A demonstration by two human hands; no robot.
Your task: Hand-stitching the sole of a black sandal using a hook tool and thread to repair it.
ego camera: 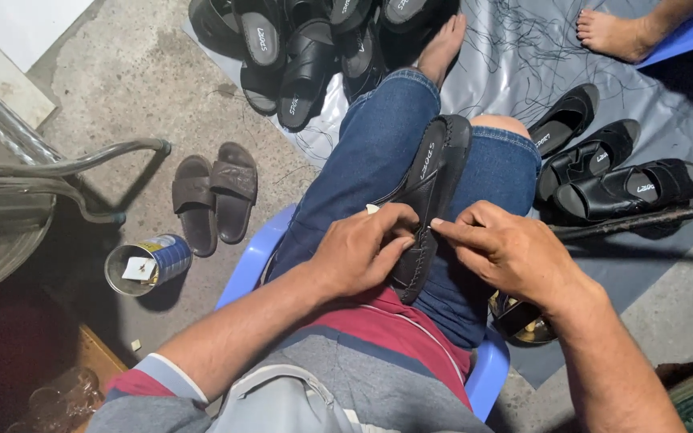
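Seated, person rests a black sandal on the lap; left hand grips its edge, right hand pinches the stitched rim. Tin can on floor nearby.

A black sandal of smooth, faintly glossy leather-like material with a stitched edge is held over blue denim jeans. A matt brown pair of slides is seen on a rough, stained concrete floor. A shiny metal tin, a smooth blue plastic chair and a glossy grey sheet strewn with black threads are also shown.
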